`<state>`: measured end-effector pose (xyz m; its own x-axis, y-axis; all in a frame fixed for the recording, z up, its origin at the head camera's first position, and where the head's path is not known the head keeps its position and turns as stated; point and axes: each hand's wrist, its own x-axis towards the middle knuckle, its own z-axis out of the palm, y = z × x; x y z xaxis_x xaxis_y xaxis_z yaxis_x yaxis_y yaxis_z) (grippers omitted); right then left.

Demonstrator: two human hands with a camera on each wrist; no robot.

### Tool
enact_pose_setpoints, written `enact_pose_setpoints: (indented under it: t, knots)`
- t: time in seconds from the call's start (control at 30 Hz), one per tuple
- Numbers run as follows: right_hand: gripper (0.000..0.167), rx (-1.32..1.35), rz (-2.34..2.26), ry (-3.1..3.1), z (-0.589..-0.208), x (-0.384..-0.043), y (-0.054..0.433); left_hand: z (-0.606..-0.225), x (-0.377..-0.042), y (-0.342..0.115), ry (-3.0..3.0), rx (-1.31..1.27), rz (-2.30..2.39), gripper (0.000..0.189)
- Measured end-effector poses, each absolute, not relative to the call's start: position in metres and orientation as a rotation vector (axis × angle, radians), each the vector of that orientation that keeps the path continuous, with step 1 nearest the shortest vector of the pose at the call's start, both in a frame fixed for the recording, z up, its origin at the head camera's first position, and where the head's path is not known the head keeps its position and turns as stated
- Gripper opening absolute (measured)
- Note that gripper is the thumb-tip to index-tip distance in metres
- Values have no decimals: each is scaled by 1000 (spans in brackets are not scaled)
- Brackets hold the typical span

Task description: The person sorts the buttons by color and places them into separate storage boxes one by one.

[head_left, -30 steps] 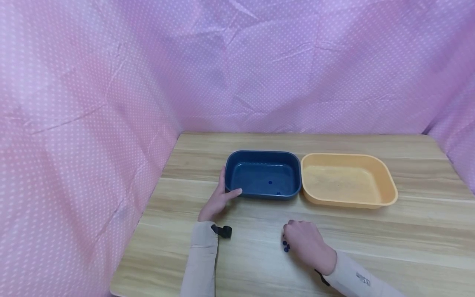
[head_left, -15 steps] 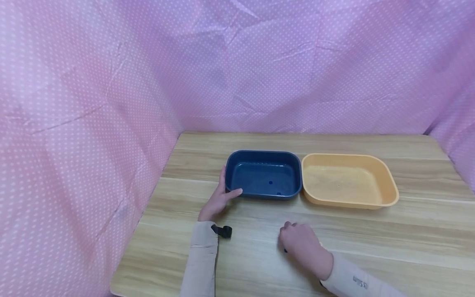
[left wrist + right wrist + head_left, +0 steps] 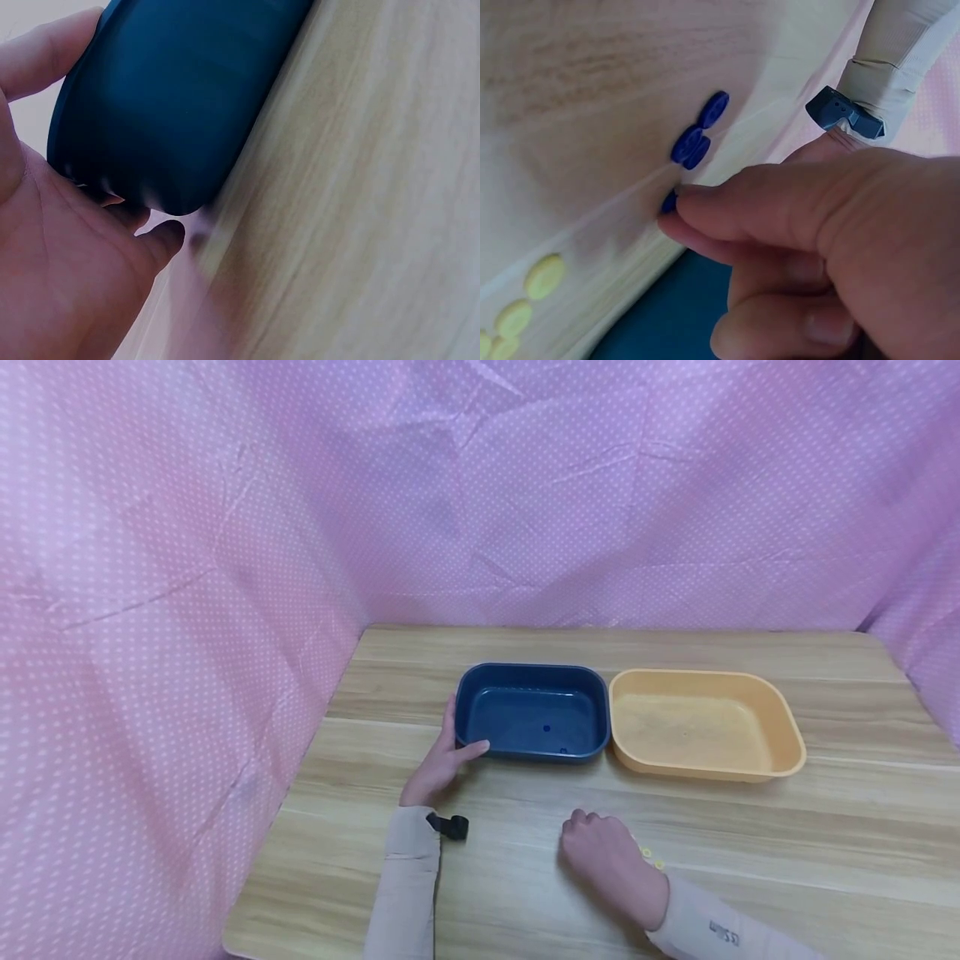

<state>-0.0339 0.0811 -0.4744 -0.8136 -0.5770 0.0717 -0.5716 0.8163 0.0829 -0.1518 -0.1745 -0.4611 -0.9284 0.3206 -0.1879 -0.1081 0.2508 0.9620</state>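
Button sits pinched between fingers of the right hand.

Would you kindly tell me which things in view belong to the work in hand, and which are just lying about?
In the work, it seems:
- blue button, pinched by the right hand
- other blue buttons nearby
- blue bin, held by the left hand

Apparently lying about, not held:
- yellow buttons
- yellow bin

The left arm is stretched forward, and there the left hand is held with thumb parted from fingers! The right arm is angled inward; in the right hand, thumb and forefinger are pinched tight (the others are tucked under).
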Motion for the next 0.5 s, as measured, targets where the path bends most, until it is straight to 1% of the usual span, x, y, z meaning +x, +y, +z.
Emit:
enact_pose_setpoints:
  t: [0.3,0.5]
  knots:
    - [16,922,-42,-2969,-474,-39,83,-463,-152,-174,2193,193,1719,101]
    - [12,919,28,-3009,-474,-43,87,-463,-153,-175,2190,202,1722,101]
